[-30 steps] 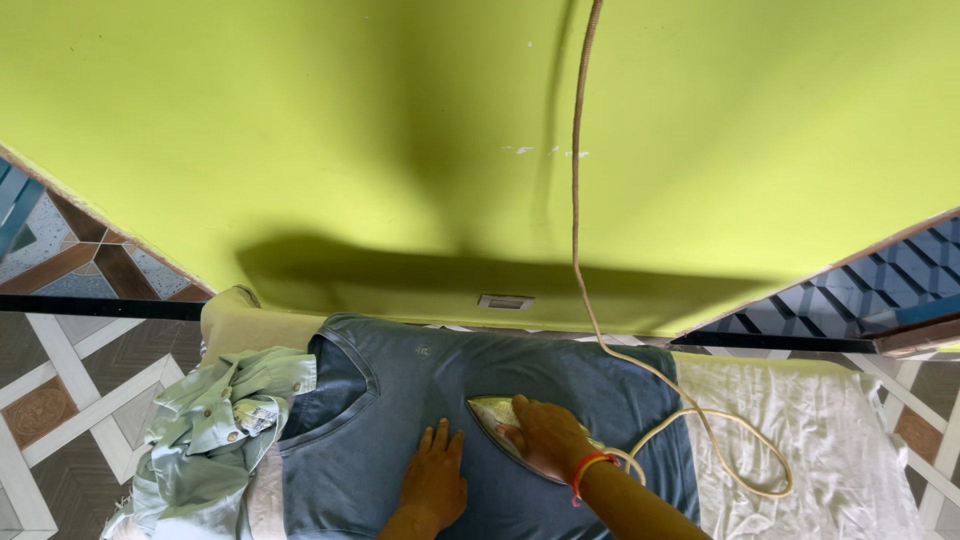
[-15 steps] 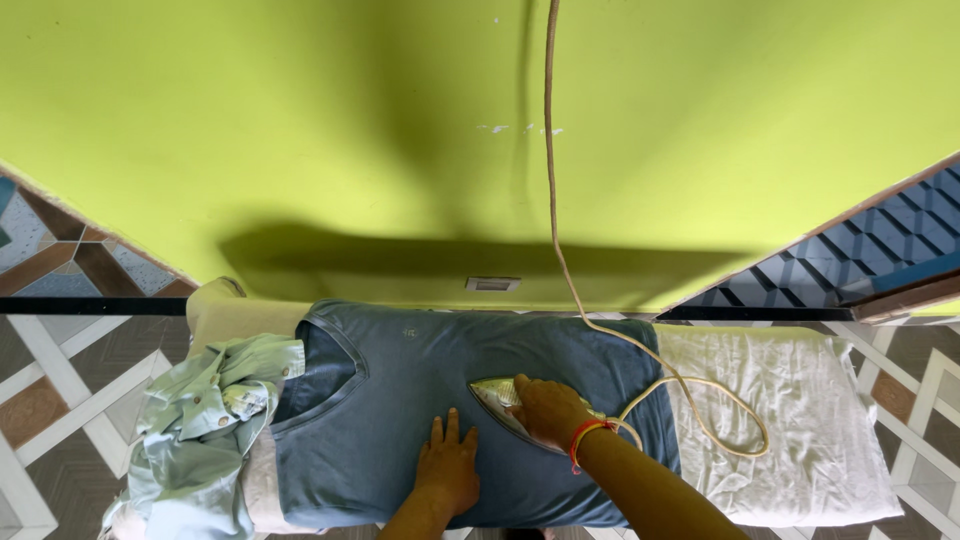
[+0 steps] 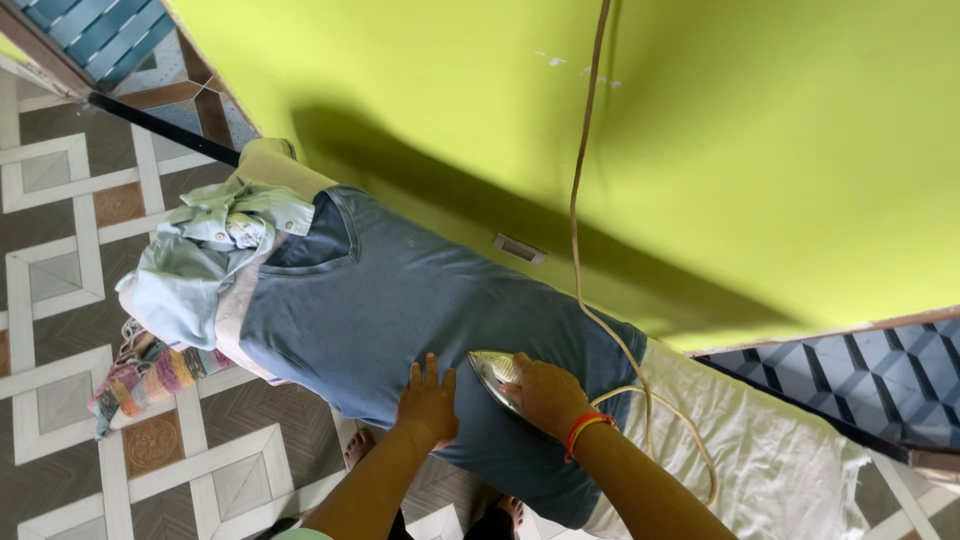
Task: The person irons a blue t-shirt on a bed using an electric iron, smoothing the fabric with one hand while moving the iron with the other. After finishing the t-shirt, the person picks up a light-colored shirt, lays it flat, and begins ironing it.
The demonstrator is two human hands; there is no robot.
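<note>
Right hand (image 3: 545, 392) closed around iron (image 3: 497, 373) on blue t-shirt (image 3: 380, 300); left hand (image 3: 428, 402) open, flat on shirt just beside iron, gripping nothing. Light green shirt (image 3: 205, 265) bunched at collar end.

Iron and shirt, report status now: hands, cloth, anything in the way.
Right hand grips the iron, soleplate down on the blue shirt. Left hand flat on the shirt beside it. Cord hangs from above, looping onto the white sheet.

The right hand (image 3: 545, 393) hides most of the iron (image 3: 492, 370).
</note>
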